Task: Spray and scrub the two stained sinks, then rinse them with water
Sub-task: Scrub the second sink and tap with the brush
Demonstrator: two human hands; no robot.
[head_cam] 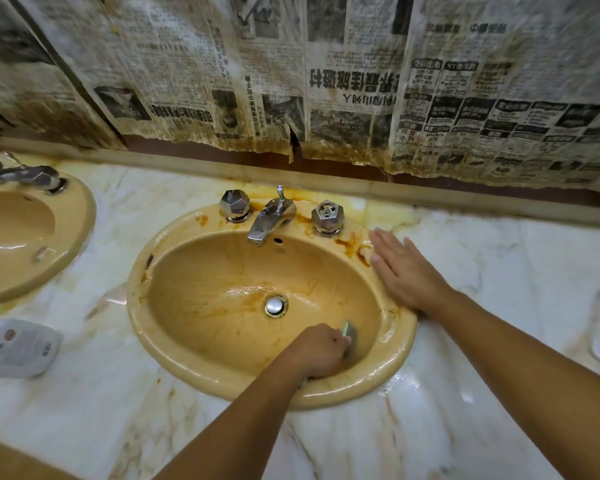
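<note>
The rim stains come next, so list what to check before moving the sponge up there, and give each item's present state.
1. Grip: the left hand holds the sponge against the near wall of the sink: ok.
2. Brace: the right hand rests flat on the sink's rim: ok.
3. Rim stains beside the right tap knob, brown marks present: not ok.
4. Faucet, no water running: ok.
5. Spray bottle lies on the countertop to the left; liquid remaining: cannot tell.
6. Second sink scrubbed: cannot tell.
</note>
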